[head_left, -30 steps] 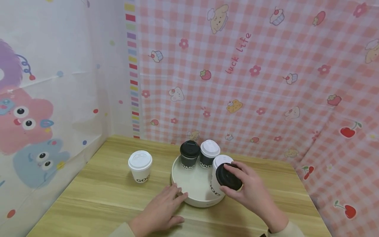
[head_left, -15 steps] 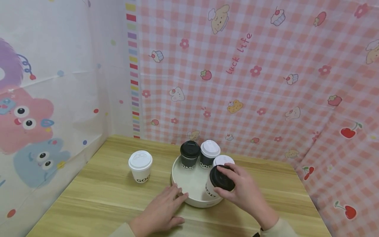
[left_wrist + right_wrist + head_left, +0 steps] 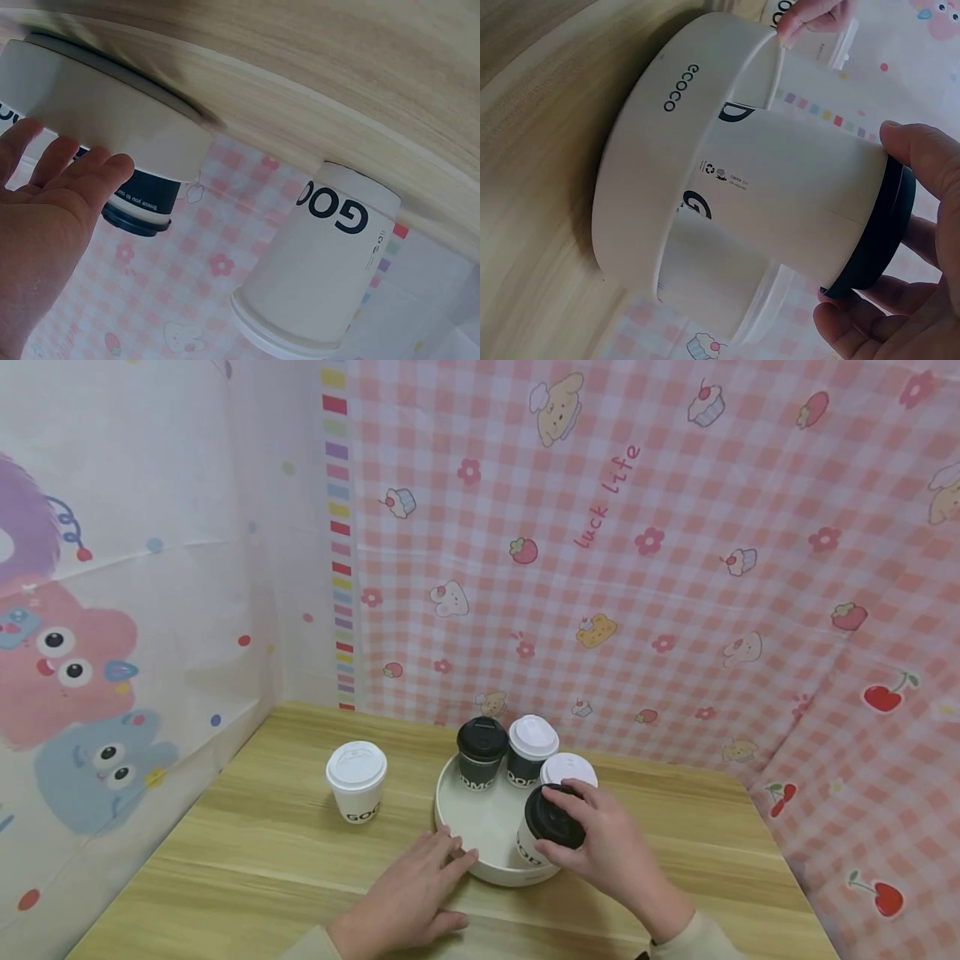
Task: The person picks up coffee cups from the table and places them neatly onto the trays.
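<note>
My right hand (image 3: 611, 847) grips a white paper coffee cup (image 3: 787, 195) by its black lid (image 3: 553, 817), thumb on one side and fingers on the other. The cup's lower part is inside a round white tray (image 3: 652, 165) marked "ecoco", near its front right. My left hand (image 3: 412, 889) lies with extended fingers at the tray's front left rim. Also in the tray are a dark cup with a black lid (image 3: 482, 739), a dark cup with a white lid (image 3: 532, 737), and a white cup with a white lid (image 3: 567, 768), partly hidden behind the held cup.
A white cup with a white lid (image 3: 356, 781) stands on the wooden table (image 3: 247, 860), left of the tray. A pink checked cloth (image 3: 600, 568) hangs behind the table, and a white patterned cloth (image 3: 187, 593) hangs at the left.
My right hand has moved the black-lidded cup leftward and lower into the tray, away from the white-lidded cup behind it. My left hand has stayed at the rim.
</note>
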Demonstrator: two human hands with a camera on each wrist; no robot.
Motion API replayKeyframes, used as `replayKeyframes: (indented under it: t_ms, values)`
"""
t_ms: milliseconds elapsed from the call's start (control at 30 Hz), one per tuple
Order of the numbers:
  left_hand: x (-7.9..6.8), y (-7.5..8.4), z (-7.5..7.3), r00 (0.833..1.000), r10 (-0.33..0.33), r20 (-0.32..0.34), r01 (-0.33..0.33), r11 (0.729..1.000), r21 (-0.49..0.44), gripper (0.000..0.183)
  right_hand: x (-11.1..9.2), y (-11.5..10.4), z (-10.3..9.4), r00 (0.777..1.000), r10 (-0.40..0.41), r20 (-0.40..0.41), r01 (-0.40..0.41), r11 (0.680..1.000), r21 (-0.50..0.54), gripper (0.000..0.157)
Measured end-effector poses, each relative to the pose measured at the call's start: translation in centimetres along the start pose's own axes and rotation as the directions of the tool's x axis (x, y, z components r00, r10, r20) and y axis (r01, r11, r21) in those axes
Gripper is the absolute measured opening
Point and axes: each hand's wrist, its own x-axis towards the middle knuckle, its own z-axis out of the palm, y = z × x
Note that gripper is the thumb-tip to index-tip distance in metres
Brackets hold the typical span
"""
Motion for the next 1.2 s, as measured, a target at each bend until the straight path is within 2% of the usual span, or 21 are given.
replayKeyframes:
  t_ms: [333, 600, 800, 1200]
  values:
    - [-0.1, 0.0, 0.2, 1.0, 0.011, -0.021, -0.011, 1.0, 0.008, 0.079, 0.0, -0.4, 0.9, 1.0, -0.021, 0.023, 0.021, 1.0, -0.013, 0.065]
    - [-0.1, -0.2, 0.5, 0.999, 0.024, -0.034, -0.023, 1.0, 0.009, 0.079, 0.2, -0.8, 1.7, 0.997, 0.003, 0.079, -0.003, 1.0, -0.009, 0.064]
    - [-0.1, -0.2, 0.4, 0.999, 0.032, -0.043, -0.032, 0.999, 0.009, 0.079, 0.4, -0.9, 2.2, 0.996, 0.006, 0.085, -0.004, 1.0, -0.023, 0.063]
    - [-0.3, -0.1, 0.7, 0.997, 0.038, -0.066, -0.037, 0.999, 0.017, 0.078, 0.7, -1.4, 2.4, 0.988, 0.072, 0.136, -0.066, 0.997, -0.044, 0.059]
